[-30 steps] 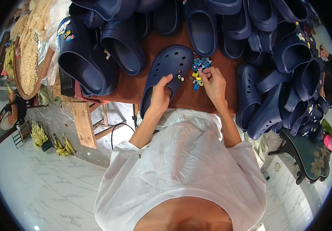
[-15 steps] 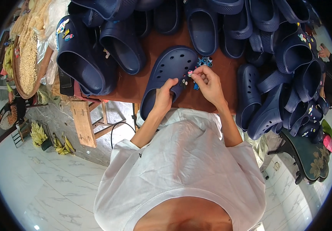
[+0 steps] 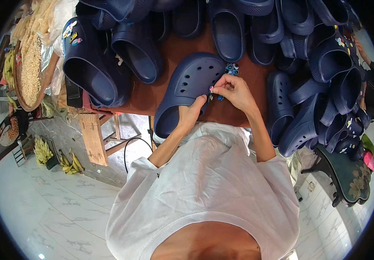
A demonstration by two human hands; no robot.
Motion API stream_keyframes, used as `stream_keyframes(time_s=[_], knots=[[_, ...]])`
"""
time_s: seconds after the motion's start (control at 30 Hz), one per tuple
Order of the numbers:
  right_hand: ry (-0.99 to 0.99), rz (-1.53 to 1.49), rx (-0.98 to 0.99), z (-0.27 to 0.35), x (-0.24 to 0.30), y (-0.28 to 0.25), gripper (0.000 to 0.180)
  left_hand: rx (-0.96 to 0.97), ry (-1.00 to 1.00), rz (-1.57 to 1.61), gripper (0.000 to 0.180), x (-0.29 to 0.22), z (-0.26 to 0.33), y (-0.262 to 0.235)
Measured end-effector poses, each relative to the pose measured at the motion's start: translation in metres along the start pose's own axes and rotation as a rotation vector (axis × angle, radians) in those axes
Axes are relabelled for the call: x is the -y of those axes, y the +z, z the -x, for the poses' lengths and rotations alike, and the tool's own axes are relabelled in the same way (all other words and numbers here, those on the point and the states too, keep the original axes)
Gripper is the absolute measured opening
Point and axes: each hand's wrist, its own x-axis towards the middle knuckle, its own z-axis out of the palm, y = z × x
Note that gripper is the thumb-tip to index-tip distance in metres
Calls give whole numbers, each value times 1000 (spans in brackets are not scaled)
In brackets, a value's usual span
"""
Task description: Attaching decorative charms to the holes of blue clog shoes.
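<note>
A dark blue clog [image 3: 187,89] lay toe-up on the brown surface [image 3: 182,47], just in front of the person. The left hand [image 3: 191,112] had its grip clamped on the clog's near side. The right hand [image 3: 234,91] pinched a small pink charm [image 3: 211,89] between closed fingertips, right at the clog's holed edge. A little heap of charms [image 3: 231,68] sat just beyond. More blue clogs [image 3: 308,65] were piled all around.

Navy clog [image 3: 187,89]: matt, smooth foam-like plastic, probably. Table [image 3: 182,50]: brown wood, dull. Shirt [image 3: 208,190]: white cloth.
</note>
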Motion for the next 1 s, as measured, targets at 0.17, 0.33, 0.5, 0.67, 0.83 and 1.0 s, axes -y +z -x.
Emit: stream_keyframes(time_s=[0.17, 0.33, 0.5, 0.67, 0.83, 1.0], knots=[[-118, 191, -49, 5, 22, 0, 13, -5, 6, -117, 36, -13, 5, 5], [-182, 305, -69, 8, 24, 6, 13, 13, 2, -133, 32, -8, 4, 4], [-119, -254, -190, 14, -10, 36, 7, -32, -68, 26, 27, -3, 3, -2], [-263, -85, -369, 28, -15, 54, 11, -89, -219, 420, 20, -2, -4, -11], [-254, -91, -516, 23, -34, 16, 13, -119, -205, 487, 19, -3, -7, -12], [-170, 131, -536, 20, -37, -17, 14, -81, -272, 481, 32, -1, -12, -16]])
